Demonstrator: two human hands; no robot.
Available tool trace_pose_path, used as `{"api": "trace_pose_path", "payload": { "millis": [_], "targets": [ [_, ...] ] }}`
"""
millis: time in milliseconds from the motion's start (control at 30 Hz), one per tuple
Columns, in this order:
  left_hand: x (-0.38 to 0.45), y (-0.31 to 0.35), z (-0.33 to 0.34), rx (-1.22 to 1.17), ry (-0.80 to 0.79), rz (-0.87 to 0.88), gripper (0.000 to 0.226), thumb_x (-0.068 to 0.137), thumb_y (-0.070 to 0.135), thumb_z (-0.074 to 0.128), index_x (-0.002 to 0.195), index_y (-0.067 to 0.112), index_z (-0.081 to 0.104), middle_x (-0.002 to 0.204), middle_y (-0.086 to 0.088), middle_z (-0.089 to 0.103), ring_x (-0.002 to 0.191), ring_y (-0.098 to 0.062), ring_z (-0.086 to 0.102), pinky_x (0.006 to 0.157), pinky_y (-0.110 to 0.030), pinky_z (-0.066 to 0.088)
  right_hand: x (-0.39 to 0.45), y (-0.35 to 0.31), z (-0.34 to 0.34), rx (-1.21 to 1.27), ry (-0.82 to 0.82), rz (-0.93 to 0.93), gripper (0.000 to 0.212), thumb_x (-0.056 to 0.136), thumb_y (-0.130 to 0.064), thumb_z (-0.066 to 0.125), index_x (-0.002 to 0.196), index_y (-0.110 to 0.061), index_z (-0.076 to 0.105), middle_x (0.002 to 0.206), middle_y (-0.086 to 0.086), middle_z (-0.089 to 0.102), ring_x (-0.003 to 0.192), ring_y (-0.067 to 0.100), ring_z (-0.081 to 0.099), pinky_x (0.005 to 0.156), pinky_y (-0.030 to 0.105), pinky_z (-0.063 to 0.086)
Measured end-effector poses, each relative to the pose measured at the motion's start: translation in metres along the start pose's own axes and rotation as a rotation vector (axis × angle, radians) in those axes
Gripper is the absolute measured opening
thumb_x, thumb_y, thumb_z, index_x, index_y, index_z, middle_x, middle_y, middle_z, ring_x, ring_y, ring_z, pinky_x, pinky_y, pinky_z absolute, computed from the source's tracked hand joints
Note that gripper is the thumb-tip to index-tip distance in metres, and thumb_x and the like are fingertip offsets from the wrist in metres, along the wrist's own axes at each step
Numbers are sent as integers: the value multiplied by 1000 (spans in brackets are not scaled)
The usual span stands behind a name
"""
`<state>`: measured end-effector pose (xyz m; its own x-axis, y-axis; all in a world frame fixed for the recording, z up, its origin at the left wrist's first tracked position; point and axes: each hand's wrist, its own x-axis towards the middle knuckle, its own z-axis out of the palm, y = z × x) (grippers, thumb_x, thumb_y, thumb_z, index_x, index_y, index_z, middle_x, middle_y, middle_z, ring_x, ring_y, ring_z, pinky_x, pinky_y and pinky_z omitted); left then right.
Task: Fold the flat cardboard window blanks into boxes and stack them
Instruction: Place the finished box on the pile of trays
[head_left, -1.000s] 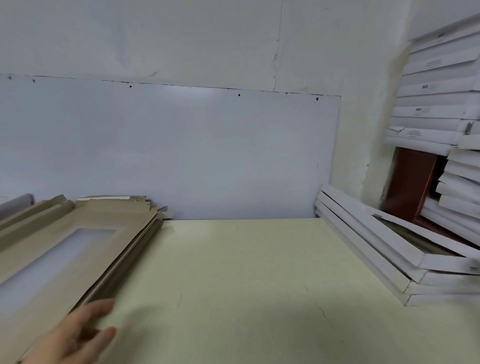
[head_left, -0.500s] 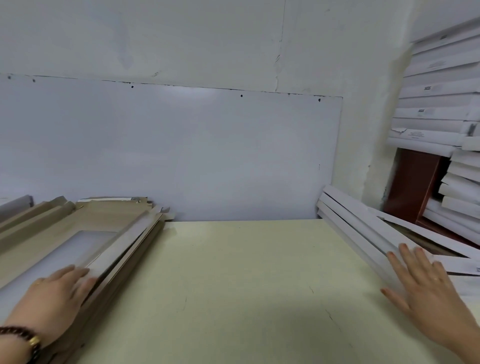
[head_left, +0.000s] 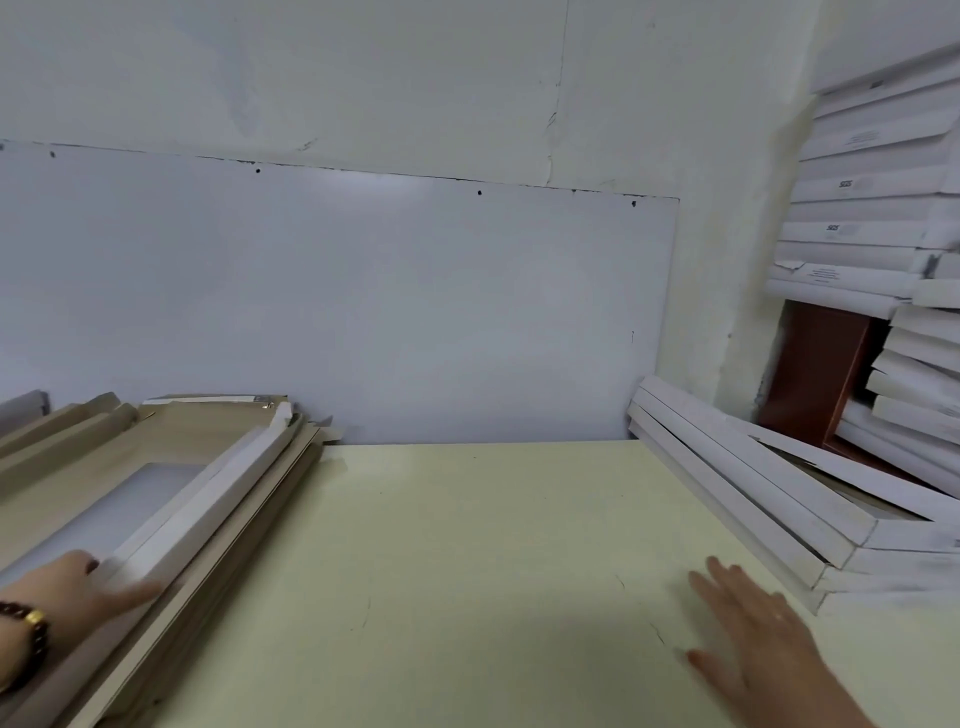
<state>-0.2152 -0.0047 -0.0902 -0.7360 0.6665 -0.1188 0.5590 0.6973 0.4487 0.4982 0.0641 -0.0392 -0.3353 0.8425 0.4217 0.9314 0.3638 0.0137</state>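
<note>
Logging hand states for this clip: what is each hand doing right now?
Left hand: grips the edge of the top flat blank.
Right hand: open, fingers straight, holding nothing, over the table.

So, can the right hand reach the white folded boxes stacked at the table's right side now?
Probably yes. The right hand hovers open above the bare table, just beside the folded boxes, and nothing lies between them.

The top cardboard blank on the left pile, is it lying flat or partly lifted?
Partly lifted: the top blank has its right edge raised off the pile, where the left hand holds it.
</note>
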Motion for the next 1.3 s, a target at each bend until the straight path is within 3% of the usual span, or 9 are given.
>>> {"api": "trace_pose_path", "payload": {
  "millis": [267,400,533,700,867,900,1000,1200,1300],
  "targets": [
    [-69,61,-22,-24,31,38,79,60,78,63,88,4,60,82,-9,61,75,-23,57,68,-34,45,-12,-28,18,207,134,-31,46,72,-47,75,101,-12,75,110,-13,63,84,14,72,76,25,46],
    [-76,64,-26,-33,8,45,84,55,81,48,91,6,62,89,-8,62,83,-24,58,76,-34,45,-11,-28,25,187,62,10,81,27,-27,100,103,-16,75,91,-14,66,75,8,70,51,20,51],
    [-75,79,-32,-2,-19,84,64,70,53,78,110,6,63,116,-12,62,105,-27,56,94,-37,44,-14,-26,29,240,28,33,71,40,-25,98,107,-19,73,108,-7,69,87,12,71,62,26,55],
    [-94,125,-43,153,-55,129,35,102,30,36,116,12,62,117,-3,63,107,-16,58,79,-15,42,-17,-26,39,342,52,38,61,70,-27,84,126,-28,59,128,-17,54,116,9,57,93,33,46],
    [-105,130,-48,271,-126,228,42,105,21,22,124,2,54,125,-10,59,112,-19,56,91,-23,40,-13,-30,33,290,102,58,81,22,-34,99,99,-26,75,88,-12,73,79,3,68,34,9,29],
    [-103,124,-50,186,-88,210,43,106,26,22,116,3,57,118,-8,61,106,-17,57,88,-21,40,-12,-33,31,300,157,25,75,33,-43,96,103,-28,72,90,-14,71,92,1,62,82,-5,23],
    [-93,114,-54,388,-37,274,34,104,28,31,92,11,58,97,-1,56,92,-13,53,79,-18,39,-13,-32,28,203,298,-135,42,93,-61,35,112,-36,63,92,-18,65,92,-5,64,101,11,25],
    [-102,121,-46,548,-70,185,18,87,32,57,75,19,59,76,7,55,71,-7,54,53,-11,39,-9,-29,38,152,284,-36,65,91,-59,26,91,-19,78,83,-8,74,62,7,70,63,16,46],
    [-109,130,-40,602,-118,185,19,89,29,50,96,17,63,92,7,60,82,-8,56,62,-11,42,-9,-36,26,234,213,-17,83,96,-64,11,87,-16,78,84,-6,74,62,7,70,82,0,34]
  ]
}}
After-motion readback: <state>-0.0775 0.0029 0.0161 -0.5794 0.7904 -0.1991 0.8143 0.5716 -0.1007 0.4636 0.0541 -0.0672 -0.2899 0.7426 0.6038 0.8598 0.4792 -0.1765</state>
